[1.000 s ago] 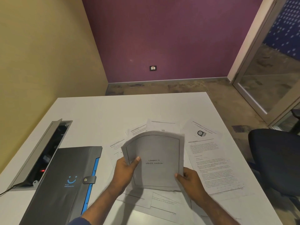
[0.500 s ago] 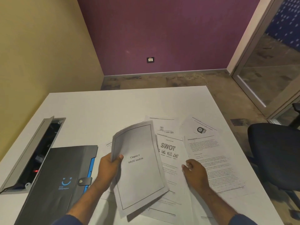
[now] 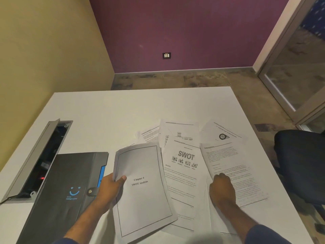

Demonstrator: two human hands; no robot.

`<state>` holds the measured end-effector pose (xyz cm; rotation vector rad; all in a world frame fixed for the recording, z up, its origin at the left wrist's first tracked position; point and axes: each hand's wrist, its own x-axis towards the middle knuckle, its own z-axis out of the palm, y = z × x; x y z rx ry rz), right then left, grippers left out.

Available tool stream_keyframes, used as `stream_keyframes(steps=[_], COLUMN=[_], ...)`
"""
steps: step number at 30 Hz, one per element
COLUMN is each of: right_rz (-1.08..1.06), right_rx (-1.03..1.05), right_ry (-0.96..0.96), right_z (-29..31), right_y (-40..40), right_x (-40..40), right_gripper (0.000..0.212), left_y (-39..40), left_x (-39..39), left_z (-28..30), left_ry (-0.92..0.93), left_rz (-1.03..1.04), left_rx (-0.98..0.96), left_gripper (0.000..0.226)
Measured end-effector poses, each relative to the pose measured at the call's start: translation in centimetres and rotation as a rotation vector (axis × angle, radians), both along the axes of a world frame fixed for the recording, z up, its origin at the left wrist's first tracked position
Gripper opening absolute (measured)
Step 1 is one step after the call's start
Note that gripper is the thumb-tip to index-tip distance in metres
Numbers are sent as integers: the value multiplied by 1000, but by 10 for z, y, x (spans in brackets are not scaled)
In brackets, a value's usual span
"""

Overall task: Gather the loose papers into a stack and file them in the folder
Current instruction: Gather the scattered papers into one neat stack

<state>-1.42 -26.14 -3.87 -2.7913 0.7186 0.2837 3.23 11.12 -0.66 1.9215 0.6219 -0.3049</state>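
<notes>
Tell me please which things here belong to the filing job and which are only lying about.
Belong: held stack in left hand; SWOT page; text page under right hand; awards page; folder.

Lying about: cable box; chair; wall socket.

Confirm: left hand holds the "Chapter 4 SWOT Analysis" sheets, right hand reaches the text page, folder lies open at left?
Not quite. In the head view the folder is closed, its snap strap fastened. The rest holds: left hand holds the Chapter 4 sheets, right hand on the text page.
</notes>
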Motion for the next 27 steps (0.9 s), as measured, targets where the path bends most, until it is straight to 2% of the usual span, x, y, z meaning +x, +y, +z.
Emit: stream_keyframes(steps=[3,8,14,18,21,23,25,27], right_rz=[-62,-23,41,-5,-57,-126,-206,-277], right_rx=[104,292,406,560,633,582,391,175], right_ry=[-92,-175,-117,-116,-201,-291,-326,-229], right_z=[8,14,3,-10,-15,-13,-12,-11], right_y=[13,59,111,115,99,81,60,43], right_x=[6,23,45,48,43,38,30,23], right_gripper=[13,11,11,27,22,12,7,27], left_y=[2,0,-5,3,25,43,59,71], left_x=[1,-3,-7,-8,-5,-1,4,8], left_z=[2,0,-1,1,0,0,0,-2], left_ry=[15,50,47,-3,-9,-1,-3,0], left_rz=[-17,-48,-59,-2,82,127,160,154], left_rx=[-12,32,22,-21,-60,-122,-202,-249], left_gripper=[5,7,7,7,15,16,18,25])
